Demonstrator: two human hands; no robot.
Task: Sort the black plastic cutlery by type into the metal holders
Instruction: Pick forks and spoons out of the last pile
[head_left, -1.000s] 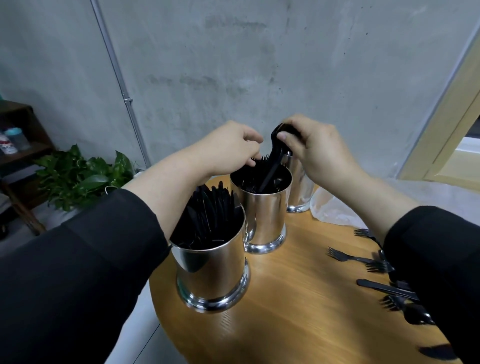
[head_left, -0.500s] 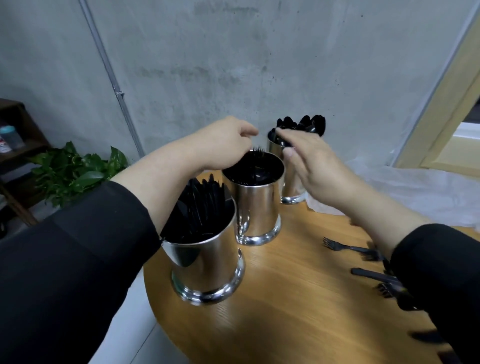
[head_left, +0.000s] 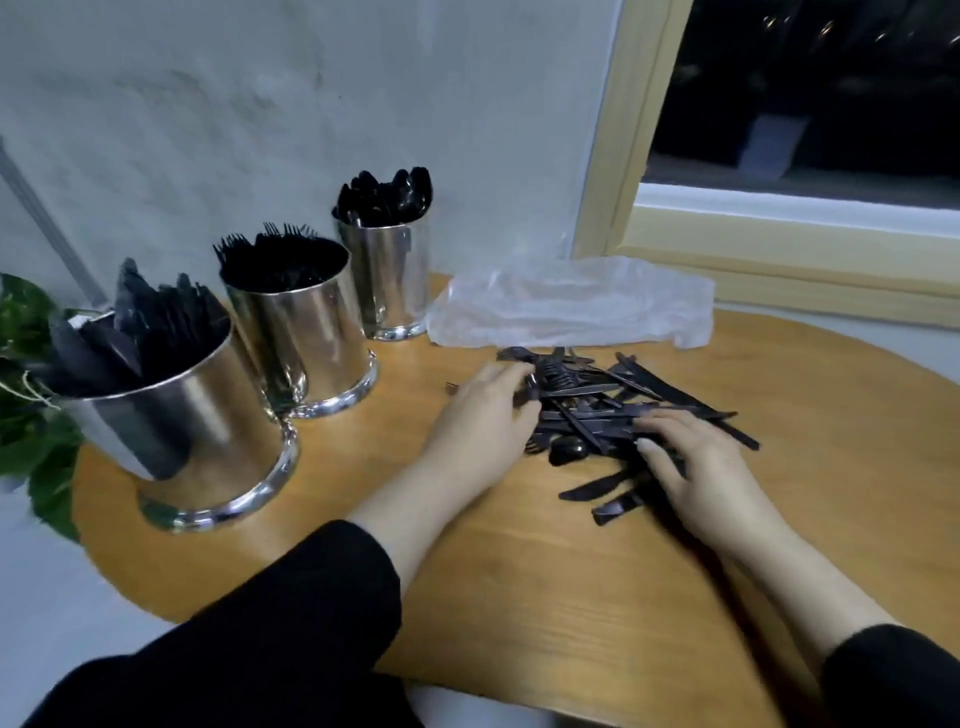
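Three metal holders stand in a diagonal row along the left of the round wooden table, seen from the head camera, the only view. The near holder is packed with knives, blades up. The middle holder sits just behind it, the two almost touching at the base, and it is full of forks with the tines pointing up. The far holder stands close to the grey wall and carries spoons, bowls uppermost. Right of the far holder a crumpled clear bag lies flat on the table below a pale wooden window frame. In front of the bag, well apart from the holders, a loose pile of black cutlery is spread on the wood, with knives, forks and at least one spoon crossing one another. The left hand lies at the left edge of the pile, fingers bent down onto the pieces there; motion blur hides whether they actually grip anything. The right hand rests on the near right part of the pile, its fingers fairly straight and spread over several handles, pressing rather than pinching. Both arms wear black sleeves pushed back from the wrists. Green plant leaves show past the table's left edge, beside the near holder.
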